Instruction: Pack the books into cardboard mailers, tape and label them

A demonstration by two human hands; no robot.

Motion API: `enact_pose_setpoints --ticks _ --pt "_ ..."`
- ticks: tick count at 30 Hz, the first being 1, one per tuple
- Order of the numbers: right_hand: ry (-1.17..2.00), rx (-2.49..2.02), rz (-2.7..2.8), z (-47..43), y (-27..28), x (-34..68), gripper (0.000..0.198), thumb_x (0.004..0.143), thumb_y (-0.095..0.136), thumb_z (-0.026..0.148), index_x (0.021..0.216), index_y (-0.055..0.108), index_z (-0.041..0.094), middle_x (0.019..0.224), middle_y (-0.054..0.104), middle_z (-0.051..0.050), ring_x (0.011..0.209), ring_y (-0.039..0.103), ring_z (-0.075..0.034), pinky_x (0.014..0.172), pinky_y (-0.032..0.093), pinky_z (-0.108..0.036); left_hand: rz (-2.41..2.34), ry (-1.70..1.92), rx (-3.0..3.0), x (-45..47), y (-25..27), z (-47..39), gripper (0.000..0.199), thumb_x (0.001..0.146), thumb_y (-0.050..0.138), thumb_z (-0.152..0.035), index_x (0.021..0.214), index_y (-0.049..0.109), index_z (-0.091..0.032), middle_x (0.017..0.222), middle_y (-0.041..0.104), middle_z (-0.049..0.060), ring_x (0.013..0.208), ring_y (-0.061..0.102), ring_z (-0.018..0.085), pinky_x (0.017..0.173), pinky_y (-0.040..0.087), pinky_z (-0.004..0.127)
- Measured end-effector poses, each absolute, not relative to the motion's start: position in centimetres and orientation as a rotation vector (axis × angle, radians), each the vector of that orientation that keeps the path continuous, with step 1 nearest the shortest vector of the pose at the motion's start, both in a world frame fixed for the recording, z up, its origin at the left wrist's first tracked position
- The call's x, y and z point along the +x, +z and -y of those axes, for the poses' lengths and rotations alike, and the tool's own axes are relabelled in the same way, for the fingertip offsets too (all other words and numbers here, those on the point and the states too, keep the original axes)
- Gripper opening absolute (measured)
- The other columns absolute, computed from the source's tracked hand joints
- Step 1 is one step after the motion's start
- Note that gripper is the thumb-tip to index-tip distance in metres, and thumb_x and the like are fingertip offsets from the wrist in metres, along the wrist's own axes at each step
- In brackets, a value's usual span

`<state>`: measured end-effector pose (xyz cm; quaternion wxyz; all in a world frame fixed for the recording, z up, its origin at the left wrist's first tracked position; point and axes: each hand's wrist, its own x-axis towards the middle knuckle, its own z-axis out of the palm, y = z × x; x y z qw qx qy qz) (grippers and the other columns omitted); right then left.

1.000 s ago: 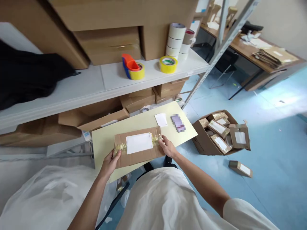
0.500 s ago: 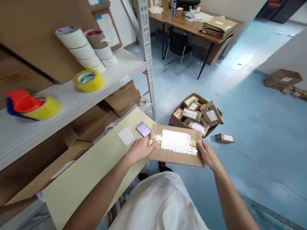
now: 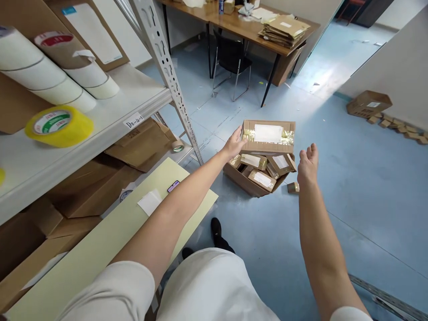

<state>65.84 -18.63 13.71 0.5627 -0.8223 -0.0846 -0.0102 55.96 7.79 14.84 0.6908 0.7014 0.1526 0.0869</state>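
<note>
A flat cardboard box (image 3: pixel 269 145) with a white label and shiny clear tape is above a larger open carton (image 3: pixel 245 183) on the floor. My left hand (image 3: pixel 235 145) is at the box's left edge, its thumb over the front face and the fingertips partly hidden. To the right of the box, apart from it, my right hand (image 3: pixel 308 165) is open and holds nothing. Several small taped and labelled parcels (image 3: pixel 263 179) fill the carton below.
On my left, a yellow-green tabletop (image 3: pixel 133 240) bears a phone (image 3: pixel 173 186) and white papers (image 3: pixel 149 202). A metal shelf (image 3: pixel 110 116) holds tape rolls (image 3: pixel 58 126). Another small parcel (image 3: pixel 293 187) lies on the floor. A chair (image 3: pixel 230 55) stands by the wooden desk (image 3: pixel 230 26).
Both arms have stretched forward, and the flat box has moved away from me to above the carton. My right hand has let go of it. The view has shifted.
</note>
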Motion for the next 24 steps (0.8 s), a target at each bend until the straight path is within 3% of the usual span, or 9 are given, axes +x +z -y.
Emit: enact_pose_setpoints --ticks 3,6,8,12,17,21,24 --pt "0.117 -1.844 0.182 18.5 10.9 62.8 0.074 0.081 0.058 0.052 0.143 0.032 0.024 0.151 0.034 -0.014 0.137 0.037 -0.025 0.107 0.038 -0.045 -0.352 0.174 1.469 51.7 12.9 -8.0 0.081 0.080 0.066 -0.027 0.149 0.024 -0.018 0.155 0.027 0.017 0.140 0.031 0.029 0.112 0.031 0.043" --pt "0.304 -1.854 0.160 17.5 7.3 57.6 0.071 0.075 0.062 0.050 0.136 0.041 0.019 0.137 0.051 -0.017 0.119 0.056 -0.027 0.097 0.047 -0.047 -0.505 0.152 1.392 43.5 10.5 -7.9 0.080 0.075 0.071 -0.030 0.144 0.034 -0.015 0.138 0.050 0.022 0.120 0.056 0.030 0.104 0.040 0.049" --pt "0.425 -1.882 0.251 16.1 5.4 53.6 0.064 0.078 0.057 0.050 0.132 0.044 0.018 0.128 0.057 -0.018 0.095 0.066 -0.024 0.085 0.053 -0.044 -0.613 0.161 1.378 37.0 9.1 -7.2 0.068 0.076 0.069 -0.031 0.137 0.043 -0.015 0.126 0.060 0.019 0.110 0.063 0.026 0.100 0.045 0.047" --pt "0.696 -2.020 0.721 11.4 3.7 45.6 0.052 0.086 0.047 0.043 0.132 0.044 0.018 0.109 0.067 -0.012 0.069 0.064 -0.017 0.069 0.053 -0.036 -0.882 0.132 1.346 23.5 7.4 -4.5 0.047 0.073 0.070 -0.035 0.114 0.060 -0.014 0.106 0.069 0.013 0.103 0.065 0.024 0.096 0.049 0.042" --pt "0.932 -2.284 1.419 3.1 3.2 38.0 0.046 0.092 0.043 0.033 0.135 0.043 0.020 0.094 0.071 -0.007 0.080 0.065 -0.021 0.072 0.047 -0.031 -1.303 0.247 1.177 8.9 5.1 -0.8 0.050 0.066 0.070 -0.051 0.099 0.062 -0.015 0.096 0.071 0.012 0.095 0.068 0.026 0.092 0.051 0.043" --pt "0.965 -2.488 1.651 -2.5 1.9 34.8 0.050 0.094 0.042 0.038 0.141 0.038 0.022 0.106 0.070 -0.012 0.094 0.065 -0.026 0.074 0.045 -0.033 -1.546 0.366 0.996 1.6 3.1 2.1 0.059 0.061 0.067 -0.063 0.095 0.060 -0.016 0.090 0.070 0.010 0.085 0.069 0.025 0.087 0.054 0.043" --pt "0.998 -2.578 1.675 -5.0 0.5 33.6 0.052 0.095 0.040 0.041 0.143 0.035 0.023 0.112 0.068 -0.013 0.097 0.065 -0.027 0.076 0.045 -0.035 -1.593 0.378 0.929 -0.9 2.0 3.9 0.061 0.060 0.066 -0.066 0.096 0.060 -0.017 0.093 0.071 0.011 0.089 0.069 0.026 0.086 0.054 0.043"
